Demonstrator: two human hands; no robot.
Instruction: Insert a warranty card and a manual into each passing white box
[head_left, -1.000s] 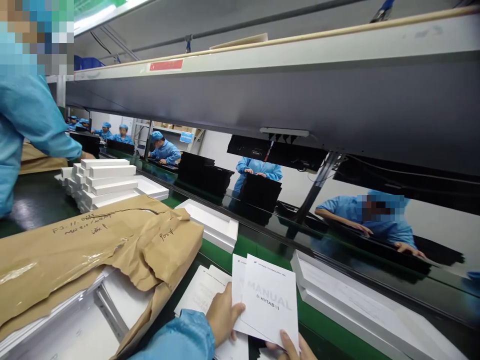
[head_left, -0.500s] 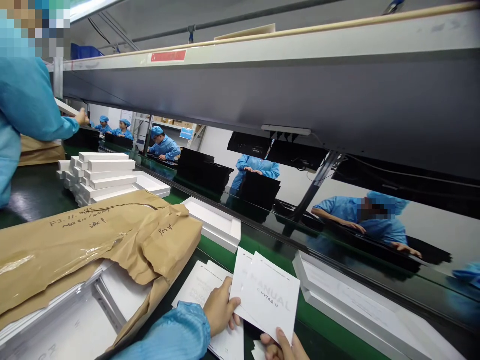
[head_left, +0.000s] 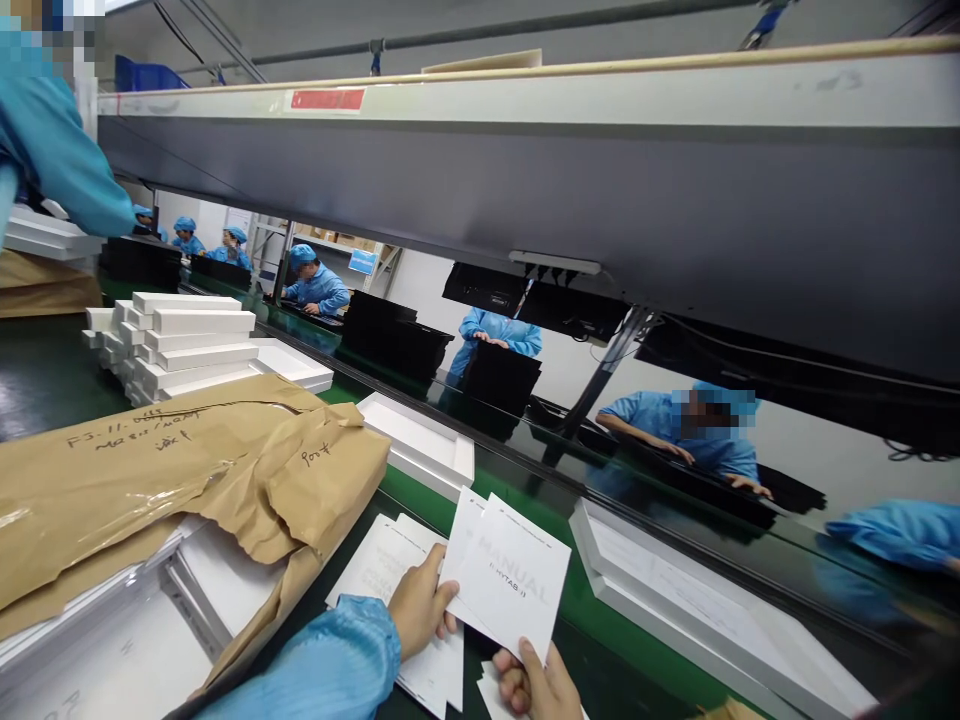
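My left hand (head_left: 415, 610), in a blue sleeve, grips the left edge of a small stack of white manual booklets (head_left: 508, 578) printed "MANUAL". My right hand (head_left: 534, 685) pinches the lower edge of the front booklet from below. More white booklets (head_left: 375, 565) lie flat on the table under my left hand. A white box tray (head_left: 667, 600) lies on the green belt just to the right of the booklets.
A torn brown paper wrap (head_left: 187, 470) covers white box parts (head_left: 112, 650) at the left. Another white tray (head_left: 420, 445) and a stack of white boxes (head_left: 184, 345) sit farther along the belt. A co-worker's blue sleeve (head_left: 52, 150) is at far left. A grey shelf (head_left: 525, 170) hangs overhead.
Both hands with the booklets have shifted slightly left and down in view. The co-worker at the left has raised an arm and lifted white boxes.
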